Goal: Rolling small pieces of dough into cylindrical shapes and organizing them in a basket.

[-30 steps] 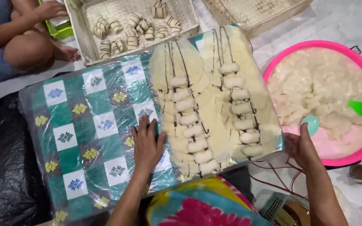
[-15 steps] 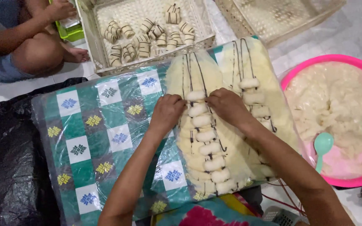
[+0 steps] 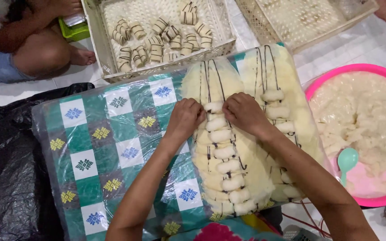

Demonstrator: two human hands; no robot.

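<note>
On the plastic-covered green checked board (image 3: 112,147), two pale wrapper sheets lay side by side along its right edge, each streaked with thin dark lines. The nearer wrapper sheet (image 3: 228,178) carried a column of white filling lumps; seven showed plainly below the hands, and one more sat between the fingertips. The farther wrapper sheet (image 3: 278,76) held its own column, partly hidden by the right forearm, so its count could not be told.

The left hand (image 3: 185,119) was curled, fingertips pinching the sheet's edge beside the topmost filling lump (image 3: 214,106). The right hand (image 3: 244,114) was likewise bent, fingers pressed on the sheet just right of that lump. Both hands nearly touched each other there.

Past the board's far edge stood two white lattice baskets: one basket (image 3: 99,40) held roughly fifteen striped rolled pieces (image 3: 157,40), the other basket (image 3: 309,18) showed none. Off the board's right edge sat one pink basin (image 3: 371,201) of pale mash with a mint-green spoon (image 3: 347,160). A seated person's leg (image 3: 41,53) was near the far left corner.
</note>
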